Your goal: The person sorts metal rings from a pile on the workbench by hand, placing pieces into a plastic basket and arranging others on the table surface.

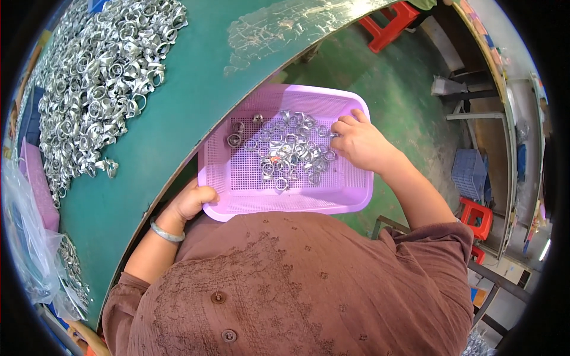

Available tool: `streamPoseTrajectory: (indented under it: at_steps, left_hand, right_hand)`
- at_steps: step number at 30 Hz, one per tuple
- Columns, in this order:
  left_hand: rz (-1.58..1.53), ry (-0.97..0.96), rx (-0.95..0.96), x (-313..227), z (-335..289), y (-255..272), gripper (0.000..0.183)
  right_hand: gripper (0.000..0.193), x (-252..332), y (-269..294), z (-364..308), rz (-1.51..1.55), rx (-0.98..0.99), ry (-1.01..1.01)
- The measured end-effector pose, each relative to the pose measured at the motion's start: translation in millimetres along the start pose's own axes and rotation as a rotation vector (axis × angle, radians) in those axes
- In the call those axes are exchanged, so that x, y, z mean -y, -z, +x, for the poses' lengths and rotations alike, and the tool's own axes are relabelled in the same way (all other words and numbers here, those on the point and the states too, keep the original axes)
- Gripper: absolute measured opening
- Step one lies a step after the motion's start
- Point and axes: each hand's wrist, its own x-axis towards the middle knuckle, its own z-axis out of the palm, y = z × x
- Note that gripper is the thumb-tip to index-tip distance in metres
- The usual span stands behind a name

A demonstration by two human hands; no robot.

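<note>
A lilac plastic basket point(285, 204) with a mesh bottom is held in front of my body, beside the table edge. Silver metal rings point(290, 139) lie loosely over its floor, thickest in the middle and right. At the near left corner, my left hand point(193, 200) grips the basket, thumb over the rim, other fingers hidden below. My right hand point(362, 142) is inside the right end of the basket, by the rings, its fingers curled. A small shiny bit shows at its fingertips, too small to make out.
A green-topped table point(196, 77) curves along the left, bearing a large heap of similar metal rings point(113, 77). Clear plastic bags point(29, 219) lie at its left side. Red stools point(475, 216) and a blue crate point(469, 172) stand on the green floor at right.
</note>
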Motion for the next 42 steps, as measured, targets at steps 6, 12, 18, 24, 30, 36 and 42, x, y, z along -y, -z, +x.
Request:
streamPoseTrajectory:
  at_steps: [6, 12, 18, 24, 30, 36, 42]
  left_hand:
    - [0.008, 0.019, 0.007, -2, 0, -1, 0.064]
    - [0.006, 0.014, 0.009, -1, 1, 0, 0.063]
    - [-0.001, 0.001, 0.006, 1, 2, 1, 0.063]
    - [0.030, 0.008, -0.010, -2, 1, 0, 0.063]
    - [0.021, 0.003, -0.005, -3, 0, -2, 0.064]
    - [0.024, -0.017, 0.031, -3, 1, -1, 0.067]
    - [0.037, -0.028, 0.040, -7, -1, -3, 0.071]
  right_hand:
    - [0.018, 13, -3, 6, 0.098, -0.052, 0.012]
    - [0.009, 16, -9, 5, 0.055, 0.006, 0.002]
    - [0.008, 17, -7, -3, -0.040, 0.025, 0.026]
    - [0.006, 21, 0, -11, -0.010, 0.013, 0.023]
    - [0.005, 35, -6, -8, 0.237, -0.096, 0.025]
    - [0.006, 32, -7, -12, 0.190, 0.026, -0.001]
    - [0.006, 25, 4, -13, 0.275, -0.016, -0.037]
